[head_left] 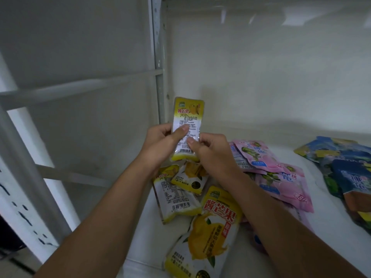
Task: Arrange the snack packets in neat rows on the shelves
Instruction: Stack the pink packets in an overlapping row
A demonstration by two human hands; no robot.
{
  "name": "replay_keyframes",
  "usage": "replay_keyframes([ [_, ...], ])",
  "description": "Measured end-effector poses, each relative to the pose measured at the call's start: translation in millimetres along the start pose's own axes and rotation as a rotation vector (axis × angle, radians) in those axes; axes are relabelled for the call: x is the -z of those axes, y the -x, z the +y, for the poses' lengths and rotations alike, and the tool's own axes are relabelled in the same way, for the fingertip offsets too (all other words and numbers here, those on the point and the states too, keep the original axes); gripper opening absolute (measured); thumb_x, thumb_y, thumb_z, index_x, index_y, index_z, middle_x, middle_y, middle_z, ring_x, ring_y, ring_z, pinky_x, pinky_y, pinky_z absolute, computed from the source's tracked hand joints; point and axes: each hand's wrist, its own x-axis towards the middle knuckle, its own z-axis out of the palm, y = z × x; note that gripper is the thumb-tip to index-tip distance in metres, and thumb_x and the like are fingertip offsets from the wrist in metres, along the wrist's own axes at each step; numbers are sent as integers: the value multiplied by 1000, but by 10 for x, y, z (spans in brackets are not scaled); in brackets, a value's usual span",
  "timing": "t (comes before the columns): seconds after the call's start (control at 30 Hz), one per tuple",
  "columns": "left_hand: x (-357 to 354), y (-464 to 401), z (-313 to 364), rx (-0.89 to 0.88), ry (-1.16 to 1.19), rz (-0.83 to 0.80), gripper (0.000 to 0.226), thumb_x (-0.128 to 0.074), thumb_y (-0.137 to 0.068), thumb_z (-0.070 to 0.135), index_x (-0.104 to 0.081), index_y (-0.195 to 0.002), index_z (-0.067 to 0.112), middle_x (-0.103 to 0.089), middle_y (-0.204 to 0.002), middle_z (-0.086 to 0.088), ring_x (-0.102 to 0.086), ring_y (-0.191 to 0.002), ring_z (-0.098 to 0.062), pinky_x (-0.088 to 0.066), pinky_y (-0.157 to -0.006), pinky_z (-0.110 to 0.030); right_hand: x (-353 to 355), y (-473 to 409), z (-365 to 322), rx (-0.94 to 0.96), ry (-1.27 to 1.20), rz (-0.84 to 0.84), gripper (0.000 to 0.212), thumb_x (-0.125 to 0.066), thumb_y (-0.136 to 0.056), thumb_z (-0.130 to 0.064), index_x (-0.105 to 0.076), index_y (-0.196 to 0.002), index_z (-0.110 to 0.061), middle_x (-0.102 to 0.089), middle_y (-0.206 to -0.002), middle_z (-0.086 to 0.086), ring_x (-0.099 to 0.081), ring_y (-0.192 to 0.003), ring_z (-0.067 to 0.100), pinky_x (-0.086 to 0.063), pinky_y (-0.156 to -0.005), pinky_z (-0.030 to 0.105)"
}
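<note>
Upright, a yellow packet [186, 125] pinched between both hands' curled fingers [180, 131], more packets [200, 217] on the shelf [331, 227] beneath them.

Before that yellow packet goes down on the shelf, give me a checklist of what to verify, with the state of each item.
1. Hold on the raised yellow packet: ok. The left hand and right hand both pinch its lower half.
2. Packet orientation: not ok for display. Its printed back with the barcode faces the camera.
3. Free space to start a row: ok. The shelf behind the piles shows bare surface toward the back wall.
4. Loose yellow packets below the hands: not ok. They lie overlapped at mixed angles.
5. Pink packets: not ok, heaped and tilted.
6. Blue packets: not ok, overlapping at the right edge.
</note>
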Motion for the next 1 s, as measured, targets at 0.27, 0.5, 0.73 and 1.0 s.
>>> replay_keyframes([
  [0.27, -16, 15, 2, -3, 8, -13, 38, -67, -102, 29, -71, -97, -9, -76, -93, -26, -72, -77, -27, -56, -75, -40, 34, -80, 0, 10, -99, 212, 19, -67, -100, -19, -74, -87, -7, -60, -67, -6, -52, -62, 8, -40, -67, 25],
  [0.5, -20, 38, -6, 52, -48, -181, 27, -78, -93, 30, -79, -107, 7, -80, -98, -15, -77, -88, -32, -58, -78, -40, 36, -83, 59, -29, -152, 294, 28, -66, -102, -20, -70, -85, 2, -51, -60, -2, -44, -55, 9, -40, -62, 26],
  [0.73, -33, 71, -45, 35, -186, -296, 24, -74, -98, 28, -78, -91, 5, -76, -87, -23, -75, -82, -43, -62, -81, -56, 60, -102, 43, -47, -166, 237, 50, -72, -95, -25, -42, -58, -10, -36, -53, -3, -34, -55, 16, -28, -59, 31],
  [1.0, -6, 84, -23, 38, -201, -249, 19, -81, -91, 25, -82, -103, 11, -82, -94, -8, -79, -88, -29, -62, -88, -57, 21, -98, 79, -126, -120, 249, 53, -73, -85, -49, -63, -79, 3, -68, -71, 21, -66, -67, 43, -59, -62, 53],
])
